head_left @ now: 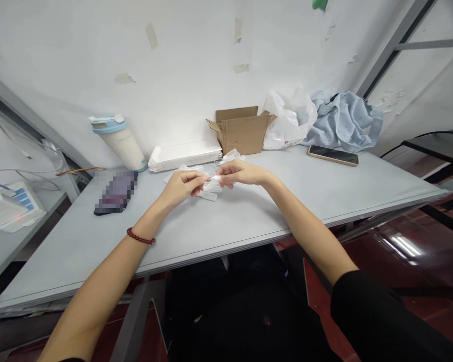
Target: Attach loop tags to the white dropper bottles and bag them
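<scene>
Head view: your left hand [181,187] and right hand [241,173] meet over the grey table [249,216], the fingertips of both pinched on one small white piece [213,181]. Loose pieces [208,196] lie just beneath, with more beside the cardboard box [241,131], so plenty looks unhandled.

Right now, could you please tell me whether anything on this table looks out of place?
Nothing spilled or damaged. Only the blue cloth lies crumpled in a heap at the back right of the table, behind the phone.
</scene>
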A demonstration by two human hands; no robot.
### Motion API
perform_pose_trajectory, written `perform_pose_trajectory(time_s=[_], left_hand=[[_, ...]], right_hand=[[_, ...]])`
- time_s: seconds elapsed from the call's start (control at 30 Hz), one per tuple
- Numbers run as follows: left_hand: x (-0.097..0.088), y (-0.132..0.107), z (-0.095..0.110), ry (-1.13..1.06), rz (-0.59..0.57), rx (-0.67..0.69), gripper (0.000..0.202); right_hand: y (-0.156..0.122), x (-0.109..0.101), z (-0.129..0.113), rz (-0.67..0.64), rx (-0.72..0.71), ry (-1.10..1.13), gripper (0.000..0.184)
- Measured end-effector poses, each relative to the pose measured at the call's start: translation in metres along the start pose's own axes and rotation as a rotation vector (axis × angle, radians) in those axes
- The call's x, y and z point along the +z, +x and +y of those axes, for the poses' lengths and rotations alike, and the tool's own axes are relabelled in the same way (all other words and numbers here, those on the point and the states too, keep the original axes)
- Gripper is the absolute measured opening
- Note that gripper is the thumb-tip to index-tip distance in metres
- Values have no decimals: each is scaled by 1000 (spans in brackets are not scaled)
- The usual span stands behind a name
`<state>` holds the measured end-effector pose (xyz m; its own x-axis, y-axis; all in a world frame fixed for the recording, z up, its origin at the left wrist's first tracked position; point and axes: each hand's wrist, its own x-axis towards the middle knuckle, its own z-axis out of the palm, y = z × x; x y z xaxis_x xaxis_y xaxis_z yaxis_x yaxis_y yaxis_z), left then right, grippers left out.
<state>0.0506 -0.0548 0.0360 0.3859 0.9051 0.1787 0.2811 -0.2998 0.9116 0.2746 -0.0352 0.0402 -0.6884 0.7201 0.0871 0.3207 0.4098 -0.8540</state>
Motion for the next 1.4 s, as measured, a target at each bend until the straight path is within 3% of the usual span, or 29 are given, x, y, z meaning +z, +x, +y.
perform_pose_trajectory(time_s=[0.47, 0.83, 1.1, 1.23, 1.4], left_hand=[[3, 0, -9, 102, -2, 42, 29], [5, -2, -3, 132, -25, 84, 32], [6, 1, -10, 102, -85, -3, 22], [5, 1, -7, 93, -25, -26, 31], [2, 1, -5, 117, 34, -4, 26]], right_hand=[[8, 7, 15, 27, -53, 3, 14], [7, 15, 6, 109, -24, 5, 10], [10, 12, 11, 160, -37, -58, 15], [7, 6, 9, 180, -33, -84, 20], [8, 6, 8, 183, -62, -167, 19]])
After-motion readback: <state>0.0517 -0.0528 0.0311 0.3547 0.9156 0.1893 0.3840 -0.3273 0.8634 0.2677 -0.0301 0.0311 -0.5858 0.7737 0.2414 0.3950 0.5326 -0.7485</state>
